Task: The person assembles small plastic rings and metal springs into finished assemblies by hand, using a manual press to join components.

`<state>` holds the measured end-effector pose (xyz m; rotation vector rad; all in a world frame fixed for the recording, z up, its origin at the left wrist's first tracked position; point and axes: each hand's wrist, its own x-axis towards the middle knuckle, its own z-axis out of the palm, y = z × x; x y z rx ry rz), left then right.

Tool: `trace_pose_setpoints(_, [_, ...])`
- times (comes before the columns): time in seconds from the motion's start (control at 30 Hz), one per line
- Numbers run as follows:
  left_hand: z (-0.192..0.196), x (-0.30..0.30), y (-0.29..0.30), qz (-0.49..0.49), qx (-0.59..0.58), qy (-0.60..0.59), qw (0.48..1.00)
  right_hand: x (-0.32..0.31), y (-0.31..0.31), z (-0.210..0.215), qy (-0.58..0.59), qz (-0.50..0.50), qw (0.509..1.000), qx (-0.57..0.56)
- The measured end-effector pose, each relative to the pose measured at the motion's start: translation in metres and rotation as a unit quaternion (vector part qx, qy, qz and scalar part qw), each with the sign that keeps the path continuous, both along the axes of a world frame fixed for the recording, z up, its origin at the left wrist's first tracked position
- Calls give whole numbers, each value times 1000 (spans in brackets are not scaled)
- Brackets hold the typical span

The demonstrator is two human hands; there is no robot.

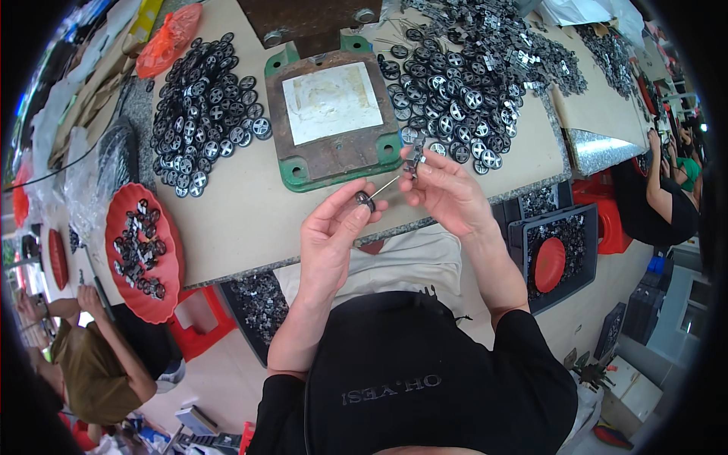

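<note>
In my left hand (329,230) a small black toy wheel (365,200) is pinched between thumb and fingers. A thin metal axle (386,186) sticks out of the wheel, slanting up toward my right hand (453,196). My right fingers grip a small dark grey plastic part (414,157), like a toy car chassis. The axle's tip is close to that part; whether they touch I cannot tell. Both hands are above the front of the table, just below a green-edged metal press base (339,163) with a white plate (332,104) on it.
Loose black wheels form a heap (208,106) left of the press and another heap (447,98) on its right. Grey parts (523,53) are piled behind. A red dish (173,265) of assembled pieces stands at the left edge. Dark crates (519,235) flank my lap. Other people work on both sides.
</note>
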<state>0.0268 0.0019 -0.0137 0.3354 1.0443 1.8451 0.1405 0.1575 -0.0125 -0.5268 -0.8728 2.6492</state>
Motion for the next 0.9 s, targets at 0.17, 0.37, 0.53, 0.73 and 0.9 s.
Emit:
trace_pose_setpoints(0.17, [-3,0,-3,23,-14,30,999,-1,-5,-7,0,-13,1000,6])
trace_pose_setpoints(0.37, [-3,0,-3,25,-17,26,999,-3,-6,-6,-4,-7,999,44])
trace_pose_setpoints(0.53, [-3,0,-3,36,-18,47,998,-5,-7,-9,-9,-21,996,87])
trace_pose_setpoints(0.73, [-1,4,-3,72,-29,152,985,-4,-9,-11,-25,-35,988,145])
trace_pose_setpoints(0.9, [3,5,-4,52,-38,109,992,-10,-16,-10,-33,-34,978,205])
